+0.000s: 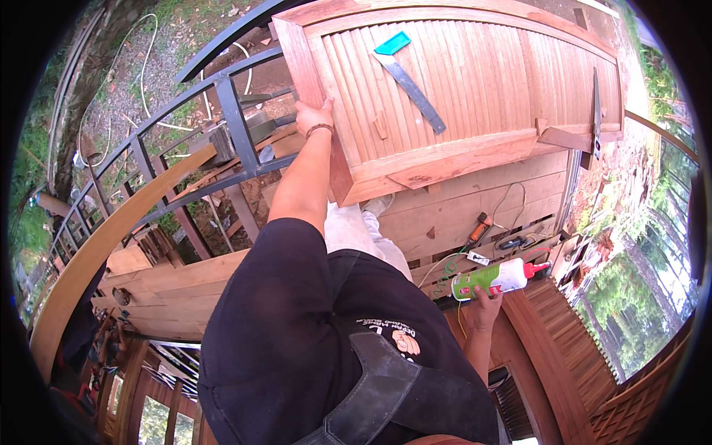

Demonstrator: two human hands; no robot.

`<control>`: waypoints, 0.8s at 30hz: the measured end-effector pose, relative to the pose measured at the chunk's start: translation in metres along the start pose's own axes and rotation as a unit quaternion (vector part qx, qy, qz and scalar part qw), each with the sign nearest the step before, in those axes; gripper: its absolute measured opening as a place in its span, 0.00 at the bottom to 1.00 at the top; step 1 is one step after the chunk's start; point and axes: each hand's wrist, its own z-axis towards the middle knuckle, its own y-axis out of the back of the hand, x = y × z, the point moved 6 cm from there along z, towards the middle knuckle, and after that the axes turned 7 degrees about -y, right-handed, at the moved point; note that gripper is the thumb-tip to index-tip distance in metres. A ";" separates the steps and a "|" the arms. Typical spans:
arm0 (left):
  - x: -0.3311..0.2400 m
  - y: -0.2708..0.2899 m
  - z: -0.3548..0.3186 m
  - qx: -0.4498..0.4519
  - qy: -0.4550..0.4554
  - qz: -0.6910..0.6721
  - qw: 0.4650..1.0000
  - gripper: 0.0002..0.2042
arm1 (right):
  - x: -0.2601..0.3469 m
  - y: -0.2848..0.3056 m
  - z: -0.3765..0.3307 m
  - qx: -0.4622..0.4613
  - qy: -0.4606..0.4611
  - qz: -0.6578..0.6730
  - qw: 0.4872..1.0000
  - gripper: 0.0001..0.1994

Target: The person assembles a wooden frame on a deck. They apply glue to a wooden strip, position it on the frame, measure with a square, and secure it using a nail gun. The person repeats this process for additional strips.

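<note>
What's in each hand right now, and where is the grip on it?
Left hand grips the louvered wooden door by its left side rail. Right hand holds a glue bottle around its body.

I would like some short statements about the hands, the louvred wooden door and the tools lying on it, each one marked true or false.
1. The left hand grips the side edge of the louvred door. True.
2. The right hand holds a hammer. False: it holds a green and white glue bottle with a red cap.
3. A square with a turquoise handle lies on the slats. True.
4. Both hands rest on the door. False: only the left one touches it.
</note>
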 end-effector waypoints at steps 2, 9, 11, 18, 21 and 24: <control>0.000 0.002 0.001 -0.006 -0.006 -0.002 1.000 0.38 | 0.000 -0.001 0.002 0.003 0.000 -0.003 1.000 0.27; 0.000 0.000 -0.001 0.004 0.007 0.005 1.000 0.37 | 0.003 0.002 0.001 -0.026 0.018 -0.036 0.999 0.27; -0.002 -0.002 0.000 0.006 0.009 0.001 1.000 0.38 | 0.006 -0.003 0.000 -0.019 0.025 -0.027 0.999 0.25; 0.001 -0.005 0.000 -0.005 0.015 -0.008 1.000 0.38 | 0.014 -0.013 -0.005 -0.040 0.083 0.002 0.996 0.25; 0.000 -0.008 0.002 0.015 0.030 0.000 0.999 0.39 | 0.012 -0.014 -0.002 -0.022 0.085 0.008 0.996 0.25; 0.004 -0.011 0.012 0.065 0.019 -0.009 0.998 0.39 | 0.012 -0.025 -0.002 0.016 0.086 0.009 0.996 0.25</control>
